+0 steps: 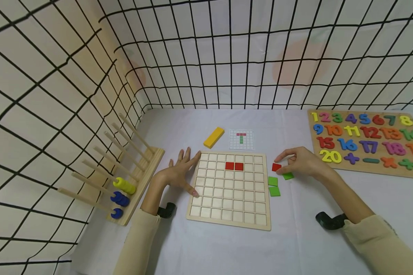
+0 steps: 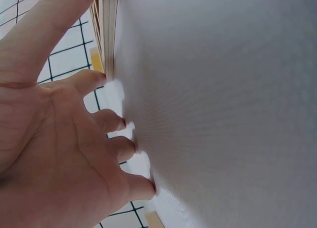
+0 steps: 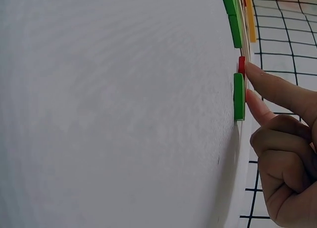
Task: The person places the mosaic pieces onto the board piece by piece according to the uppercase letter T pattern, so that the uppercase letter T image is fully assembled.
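Observation:
A wooden grid board (image 1: pixel 227 194) lies on the white cloth with red tiles (image 1: pixel 234 166) side by side in an upper row. Spread along its left side, the left hand (image 1: pixel 179 173) has its thumb on the board and its index fingertip at the top left corner; the left wrist view shows this hand (image 2: pixel 59 153) beside the board edge (image 2: pixel 110 34). Right of the board, the right hand (image 1: pixel 301 162) pinches a red tile (image 1: pixel 276 167) between thumb and index finger. A green tile (image 1: pixel 288 176) lies under that hand, close to the red tile (image 3: pixel 241 64) in the right wrist view.
Two green tiles (image 1: pixel 274 191) lie at the board's right edge. Behind the board are a yellow block (image 1: pixel 213 137) and a pattern card (image 1: pixel 241 139). A peg rack (image 1: pixel 141 181) stands left, a number board (image 1: pixel 361 152) lies right, and black mesh (image 1: pixel 230 68) rises behind.

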`<state>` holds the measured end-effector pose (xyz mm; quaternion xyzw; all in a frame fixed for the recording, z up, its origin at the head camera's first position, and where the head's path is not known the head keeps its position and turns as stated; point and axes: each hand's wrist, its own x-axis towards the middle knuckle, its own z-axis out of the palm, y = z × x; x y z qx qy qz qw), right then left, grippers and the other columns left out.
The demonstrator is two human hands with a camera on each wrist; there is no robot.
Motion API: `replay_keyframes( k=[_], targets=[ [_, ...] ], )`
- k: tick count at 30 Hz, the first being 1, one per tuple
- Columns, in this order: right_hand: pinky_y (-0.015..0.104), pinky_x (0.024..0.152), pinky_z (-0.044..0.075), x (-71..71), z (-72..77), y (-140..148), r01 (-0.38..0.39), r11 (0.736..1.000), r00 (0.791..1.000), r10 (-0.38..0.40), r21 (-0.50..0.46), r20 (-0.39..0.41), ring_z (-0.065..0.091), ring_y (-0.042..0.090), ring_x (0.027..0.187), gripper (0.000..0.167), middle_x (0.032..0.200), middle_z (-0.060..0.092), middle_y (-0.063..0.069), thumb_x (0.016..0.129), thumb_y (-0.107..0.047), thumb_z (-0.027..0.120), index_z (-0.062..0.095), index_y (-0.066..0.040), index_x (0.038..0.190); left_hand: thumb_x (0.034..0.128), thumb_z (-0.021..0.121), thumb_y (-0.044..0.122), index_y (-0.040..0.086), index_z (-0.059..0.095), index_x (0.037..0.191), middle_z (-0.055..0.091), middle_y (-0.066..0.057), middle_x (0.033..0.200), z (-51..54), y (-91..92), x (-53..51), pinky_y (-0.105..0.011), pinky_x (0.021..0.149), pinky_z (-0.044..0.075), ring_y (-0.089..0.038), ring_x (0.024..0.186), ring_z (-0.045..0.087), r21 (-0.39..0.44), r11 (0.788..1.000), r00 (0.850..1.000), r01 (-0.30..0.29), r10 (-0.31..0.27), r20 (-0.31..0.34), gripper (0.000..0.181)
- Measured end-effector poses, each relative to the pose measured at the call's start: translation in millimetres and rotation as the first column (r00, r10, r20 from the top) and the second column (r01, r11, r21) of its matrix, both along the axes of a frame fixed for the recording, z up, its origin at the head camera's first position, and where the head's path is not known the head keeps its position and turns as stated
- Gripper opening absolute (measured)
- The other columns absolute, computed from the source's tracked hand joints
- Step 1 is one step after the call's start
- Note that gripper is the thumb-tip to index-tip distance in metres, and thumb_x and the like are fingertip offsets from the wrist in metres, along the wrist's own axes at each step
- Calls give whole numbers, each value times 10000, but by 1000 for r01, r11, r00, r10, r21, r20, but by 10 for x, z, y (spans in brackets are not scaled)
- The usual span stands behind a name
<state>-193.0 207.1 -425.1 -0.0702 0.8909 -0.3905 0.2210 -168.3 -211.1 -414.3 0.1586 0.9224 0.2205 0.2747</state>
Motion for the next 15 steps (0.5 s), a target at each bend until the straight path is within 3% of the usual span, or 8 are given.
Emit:
replay_keyframes(
  k=[15],
  targets=[
    [283,560,282,8,13,-27,29,999,1000,-28,46,-12,399,155,596,447,603,398,-27,798,-228,886,722,1,1145,635,992,394,254,-19,1677,-271,-173,1694,-2,-3,-6,-734,1212,-135,-395,1562,-291,-7,1000,1000,-2,2,-2,1459]
  ],
)
